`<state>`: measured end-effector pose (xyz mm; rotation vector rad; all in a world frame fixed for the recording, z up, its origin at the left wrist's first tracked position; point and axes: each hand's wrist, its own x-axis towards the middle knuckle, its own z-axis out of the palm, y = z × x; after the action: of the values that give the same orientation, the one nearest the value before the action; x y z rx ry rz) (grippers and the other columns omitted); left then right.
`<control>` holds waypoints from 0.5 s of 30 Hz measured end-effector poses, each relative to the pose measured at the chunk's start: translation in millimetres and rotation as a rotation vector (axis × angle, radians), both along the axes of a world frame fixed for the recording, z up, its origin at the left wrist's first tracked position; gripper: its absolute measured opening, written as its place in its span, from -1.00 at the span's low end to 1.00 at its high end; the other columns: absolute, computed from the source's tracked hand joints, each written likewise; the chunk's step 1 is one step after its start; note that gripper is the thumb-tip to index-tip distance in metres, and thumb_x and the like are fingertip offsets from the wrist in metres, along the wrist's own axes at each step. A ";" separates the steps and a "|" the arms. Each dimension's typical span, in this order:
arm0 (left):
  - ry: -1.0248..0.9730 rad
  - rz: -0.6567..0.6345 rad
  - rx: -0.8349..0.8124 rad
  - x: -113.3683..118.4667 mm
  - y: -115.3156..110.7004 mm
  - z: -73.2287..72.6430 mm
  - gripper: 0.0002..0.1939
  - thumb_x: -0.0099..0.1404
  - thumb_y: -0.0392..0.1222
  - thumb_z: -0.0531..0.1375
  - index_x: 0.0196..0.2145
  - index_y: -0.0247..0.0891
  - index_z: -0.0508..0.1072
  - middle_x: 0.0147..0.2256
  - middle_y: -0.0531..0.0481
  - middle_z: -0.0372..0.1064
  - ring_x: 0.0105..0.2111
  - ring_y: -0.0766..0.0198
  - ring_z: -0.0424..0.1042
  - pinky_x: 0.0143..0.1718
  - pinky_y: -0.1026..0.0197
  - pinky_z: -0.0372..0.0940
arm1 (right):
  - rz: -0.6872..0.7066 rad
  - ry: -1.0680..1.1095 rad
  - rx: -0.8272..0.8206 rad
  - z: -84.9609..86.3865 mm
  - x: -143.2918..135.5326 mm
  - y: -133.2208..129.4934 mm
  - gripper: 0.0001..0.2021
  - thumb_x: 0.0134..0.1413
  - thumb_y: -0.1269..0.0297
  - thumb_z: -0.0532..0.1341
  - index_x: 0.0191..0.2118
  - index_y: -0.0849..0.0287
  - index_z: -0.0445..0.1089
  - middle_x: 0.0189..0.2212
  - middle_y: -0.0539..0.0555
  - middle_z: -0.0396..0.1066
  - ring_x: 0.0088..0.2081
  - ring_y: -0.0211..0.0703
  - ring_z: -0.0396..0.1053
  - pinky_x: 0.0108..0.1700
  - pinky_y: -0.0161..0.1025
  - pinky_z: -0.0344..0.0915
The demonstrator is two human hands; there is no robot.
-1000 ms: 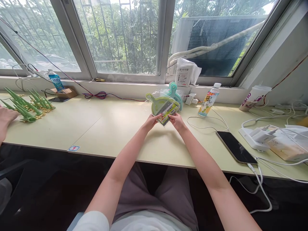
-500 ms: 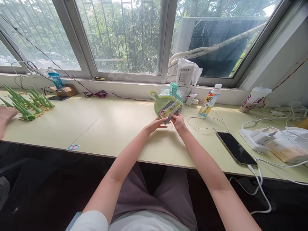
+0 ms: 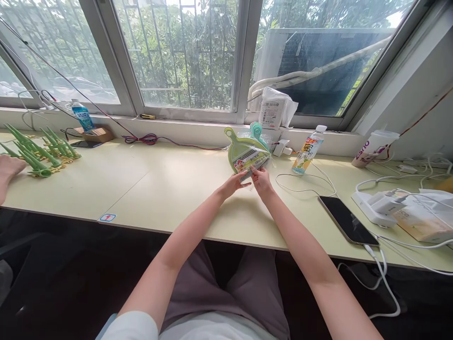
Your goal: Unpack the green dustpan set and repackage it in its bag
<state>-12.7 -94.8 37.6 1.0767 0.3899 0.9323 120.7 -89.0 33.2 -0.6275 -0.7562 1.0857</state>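
Both hands are on a clear plastic packet [image 3: 247, 153] of flat round pieces with looped handles, propped up over the desk. Its front piece is lime green, with teal handles [image 3: 257, 131] behind. A printed label with a barcode crosses the front. My left hand [image 3: 232, 185] grips the lower left edge, some fingers stretched out under it. With thumb and fingers closed, my right hand [image 3: 261, 180] pinches the lower right edge by the label. What exactly the pieces are, I cannot tell.
A juice bottle [image 3: 308, 150] and a looped white cable stand right of the packet. Further right are a phone [image 3: 348, 219], a power strip [image 3: 375, 208] and a paper cup [image 3: 375, 147]. Green spiky pieces [image 3: 42, 151] lie far left, beside another person's hand [image 3: 10, 172].
The packet has shifted slightly to the right and tilted a little. My left hand has moved slightly right and up with it; the right hand stays at its lower edge.
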 end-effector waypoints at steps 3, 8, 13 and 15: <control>-0.008 0.085 -0.003 -1.7 5.8 -0.7 -0.60 0.18 -0.05 0.26 -0.02 -0.16 0.45 0.09 -0.09 0.36 0.15 0.04 0.27 0.06 -0.02 0.28 | -0.019 0.004 -0.015 -2.4 0.1 1.2 -0.69 -0.16 0.43 0.39 -0.22 0.14 0.39 -0.21 0.05 0.54 -0.03 -0.08 0.47 0.06 -0.11 0.45; -0.030 0.217 0.073 -10.2 16.3 2.0 -0.59 0.13 -0.11 0.30 -0.05 -0.22 0.43 -0.03 -0.10 0.45 0.03 0.08 0.39 0.04 0.04 0.29 | -0.012 0.005 -0.058 -3.6 2.1 2.2 -0.70 -0.16 0.49 0.36 -0.22 0.16 0.39 -0.22 0.06 0.55 -0.06 -0.07 0.49 0.05 -0.10 0.46; -0.031 0.182 0.124 -14.4 15.2 5.5 -0.53 0.11 -0.13 0.32 -0.01 -0.20 0.36 -0.02 -0.07 0.43 0.00 0.12 0.40 0.04 0.03 0.28 | 0.052 -0.038 -0.047 0.7 7.0 -0.4 -0.67 -0.15 0.47 0.36 -0.18 0.14 0.38 -0.20 0.06 0.55 -0.01 -0.04 0.47 0.06 -0.09 0.45; -0.009 0.174 0.133 -16.5 14.1 6.8 -0.50 0.12 -0.12 0.32 0.01 -0.18 0.34 0.01 -0.08 0.39 0.02 0.12 0.38 0.03 0.00 0.29 | 0.066 -0.040 -0.050 1.6 7.4 -1.7 -0.64 -0.17 0.47 0.37 -0.17 0.13 0.38 -0.20 0.06 0.55 0.00 -0.03 0.46 0.07 -0.10 0.45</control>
<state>-29.2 -80.6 44.4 1.1728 0.4230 1.1299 128.1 -90.7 34.8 -0.6725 -0.7912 1.1578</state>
